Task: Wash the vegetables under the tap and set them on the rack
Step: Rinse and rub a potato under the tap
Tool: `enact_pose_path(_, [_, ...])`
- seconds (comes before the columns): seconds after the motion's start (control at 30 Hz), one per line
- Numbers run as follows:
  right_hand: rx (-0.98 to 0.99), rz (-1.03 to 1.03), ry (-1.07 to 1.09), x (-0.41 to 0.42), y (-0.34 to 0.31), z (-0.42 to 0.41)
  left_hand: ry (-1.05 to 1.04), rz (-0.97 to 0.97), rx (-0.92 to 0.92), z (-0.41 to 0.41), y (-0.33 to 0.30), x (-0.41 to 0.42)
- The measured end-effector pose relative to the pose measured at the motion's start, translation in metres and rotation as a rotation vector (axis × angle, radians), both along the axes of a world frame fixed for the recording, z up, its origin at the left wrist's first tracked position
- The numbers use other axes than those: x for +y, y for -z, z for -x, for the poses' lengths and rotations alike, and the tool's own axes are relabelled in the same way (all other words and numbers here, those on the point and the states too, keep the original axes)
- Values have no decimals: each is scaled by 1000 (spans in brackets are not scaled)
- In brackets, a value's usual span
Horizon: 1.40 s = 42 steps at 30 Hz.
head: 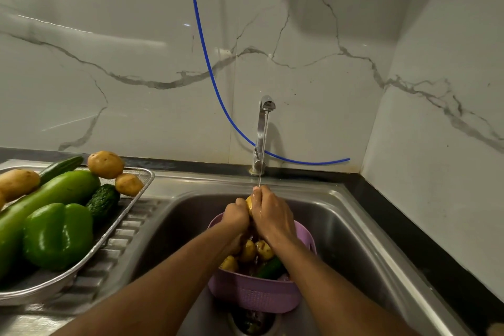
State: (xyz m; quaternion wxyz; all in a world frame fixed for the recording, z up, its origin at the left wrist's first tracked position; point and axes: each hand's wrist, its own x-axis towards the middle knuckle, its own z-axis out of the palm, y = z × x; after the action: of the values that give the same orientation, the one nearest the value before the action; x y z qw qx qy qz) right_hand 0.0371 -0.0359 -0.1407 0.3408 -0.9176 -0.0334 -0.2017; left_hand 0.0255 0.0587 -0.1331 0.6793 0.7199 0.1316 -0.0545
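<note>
Both my hands hold one yellow potato [248,202] under the stream from the steel tap [262,128]. My left hand [234,217] grips its left side and my right hand [270,214] wraps over its right side, so only a sliver of it shows. Directly below them a purple colander [253,297] stands in the sink [341,224], with potatoes [256,249] and a cucumber [268,268] in it. On the left, the metal rack tray [120,224] carries a green pepper [58,234], a pale green squash [46,199], cucumbers [103,200] and potatoes [105,164].
A blue hose [203,43] hangs down the marble wall and passes behind the tap. The ribbed drainboard [114,251] lies under the rack. A black counter edge [425,243] runs along the sink's right side. The sink drain [252,320] sits below the colander.
</note>
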Motion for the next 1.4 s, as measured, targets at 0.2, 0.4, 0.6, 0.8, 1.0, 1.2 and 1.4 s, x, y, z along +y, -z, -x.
enact_pose_path(0.2, [322, -420, 41, -3, -1, -5, 69, -467, -441, 1, 9, 4])
enact_pose_path(0.4, [384, -516, 35, -13, -1, -11, 238, -222, -226, -1, 12, -1])
enact_pose_path(0.6, [194, -316, -30, -11, -2, -3, 96, -76, -213, -2, 5, -1])
enact_pose_path(0.8, [222, -633, -40, -10, -10, -1, 98, 51, -234, 1, 2, -4])
enact_pose_path(1.0, [226, -774, -136, -3, -12, 3, 266, 60, -300, 2, 4, 5])
enact_pose_path(1.2, [121, -422, -151, -5, 1, -6, 282, -110, -258, 7, -6, 14])
enact_pose_path(1.4, [96, -343, -219, 0, 1, -5, 42, -524, -429, -6, 3, 20])
